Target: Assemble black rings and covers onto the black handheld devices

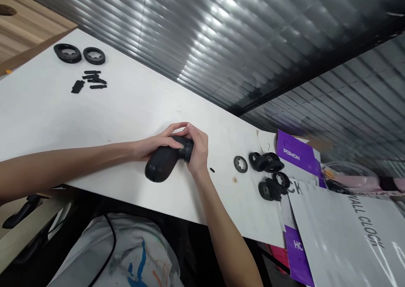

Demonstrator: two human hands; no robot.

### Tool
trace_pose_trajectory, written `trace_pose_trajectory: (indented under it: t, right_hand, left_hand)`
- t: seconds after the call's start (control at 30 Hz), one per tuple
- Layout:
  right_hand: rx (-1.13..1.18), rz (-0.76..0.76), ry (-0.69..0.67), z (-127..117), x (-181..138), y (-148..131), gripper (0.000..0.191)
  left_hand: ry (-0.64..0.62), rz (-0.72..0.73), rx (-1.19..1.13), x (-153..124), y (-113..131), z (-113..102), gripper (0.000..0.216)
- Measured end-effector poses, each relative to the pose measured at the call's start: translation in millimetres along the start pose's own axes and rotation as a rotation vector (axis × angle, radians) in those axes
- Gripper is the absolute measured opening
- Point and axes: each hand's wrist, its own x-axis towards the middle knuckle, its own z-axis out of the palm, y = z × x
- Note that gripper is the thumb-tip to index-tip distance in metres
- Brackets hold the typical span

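Note:
A smooth black bottle-shaped piece [162, 164] is held just above the white table, its rounded end tilted toward me and to the left. My left hand [155, 145] is wrapped round its upper side, the thumb pressed near the neck. Around the narrower end, where a black ring [188, 150] shows, my right hand [198, 150] is closed. The fingertips of both hands meet behind the piece, and some are hidden. A tiny black strip [212, 169] lies on the table just right of my right wrist.
On the white table [142, 109], two black rings [94, 55] and several flat black strips [95, 79] lie at the far left. To the right are a flat notched ring [241, 164], several black ring parts [268, 162] and a wall clock box [341, 228]. Corrugated metal [177, 33] borders the back.

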Motion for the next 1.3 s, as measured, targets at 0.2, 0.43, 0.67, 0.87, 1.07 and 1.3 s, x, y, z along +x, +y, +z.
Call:
trace_pose_trajectory:
  t: [0.2,0.43,0.67,0.87,1.07,1.3]
  right_hand:
    - [-0.111,-0.045,-0.001,1,-3,-7,0.032]
    - [-0.115,-0.058,-0.016,-1,0,-7,0.015]
    - [-0.138,0.122,-0.2,-10,19,-9,0.018]
    - [0.034,0.201,-0.245,-9,19,-3,0.021]
    - [0.055,0.265,-0.152,-3,18,-3,0.023]
    - [-0.003,0.166,-0.127,1,18,-6,0.033]
  left_hand:
    - [0.024,-0.016,-0.076,-1,3,1,0.089]
    - [0.018,-0.08,-0.109,1,4,1,0.082]
    - [0.053,-0.038,-0.086,2,5,6,0.051]
    - [0.111,0.013,-0.077,3,1,9,0.042]
    - [0.147,0.013,-0.052,4,-8,-1,0.09]
    - [0.142,0.002,-0.086,3,-4,0,0.088]
